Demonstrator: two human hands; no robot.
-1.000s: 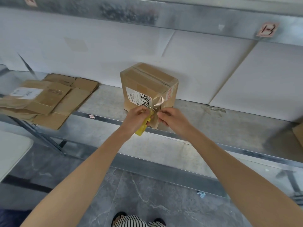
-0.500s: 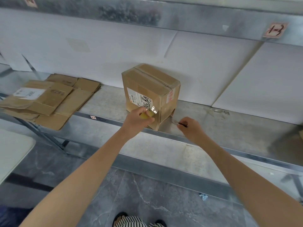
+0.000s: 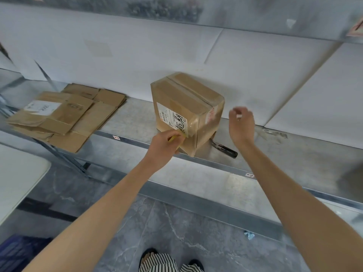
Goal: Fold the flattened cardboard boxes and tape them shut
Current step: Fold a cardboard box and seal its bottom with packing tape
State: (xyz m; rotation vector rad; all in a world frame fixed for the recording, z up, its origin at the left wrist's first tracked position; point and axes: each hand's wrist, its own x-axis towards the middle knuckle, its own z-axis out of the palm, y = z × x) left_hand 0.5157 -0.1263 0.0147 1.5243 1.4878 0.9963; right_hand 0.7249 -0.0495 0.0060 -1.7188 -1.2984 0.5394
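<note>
Taped cardboard box (image 3: pixel 182 107) on shelf (image 3: pixel 275 148), contents hidden; grip of left hand (image 3: pixel 163 147) around yellow tool (image 3: pixel 173 138), right hand (image 3: pixel 241 124) loose, empty.

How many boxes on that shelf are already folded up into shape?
1. The taped box stands on the metal shelf, the left hand at its front corner. The cardboard pile to its left is still flat; more may sit outside the view.

Flattened boxes (image 3: pixel 64 116) lie left of the taped box (image 3: pixel 186 107), scissors (image 3: pixel 225 148) right.
</note>
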